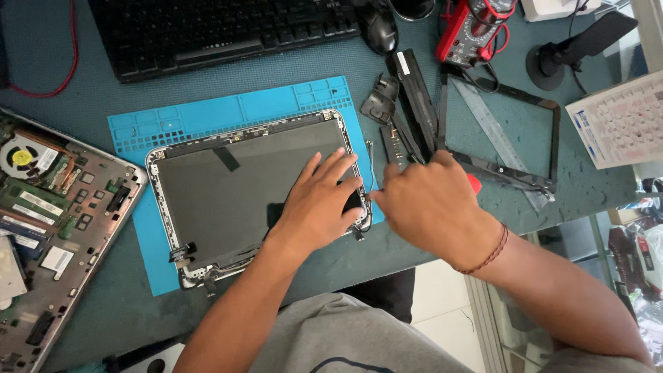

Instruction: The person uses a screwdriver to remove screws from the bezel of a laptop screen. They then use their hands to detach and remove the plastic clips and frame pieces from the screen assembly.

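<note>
A bare laptop screen panel (235,186) in its lid frame lies on a blue work mat (207,114). My left hand (319,202) rests flat on the panel's right part, fingers spread. My right hand (429,204) is just right of the panel's right edge, fingers curled near the frame's lower right corner; whether it holds something small I cannot tell. A red object (474,184) peeks out behind that hand.
An opened laptop base (48,228) with exposed boards lies at left. A black keyboard (221,31) and mouse (381,31) sit at the back. A black battery (414,97), screen bezel (511,138), ruler (494,131), red multimeter (473,27) and calendar (618,121) are at right.
</note>
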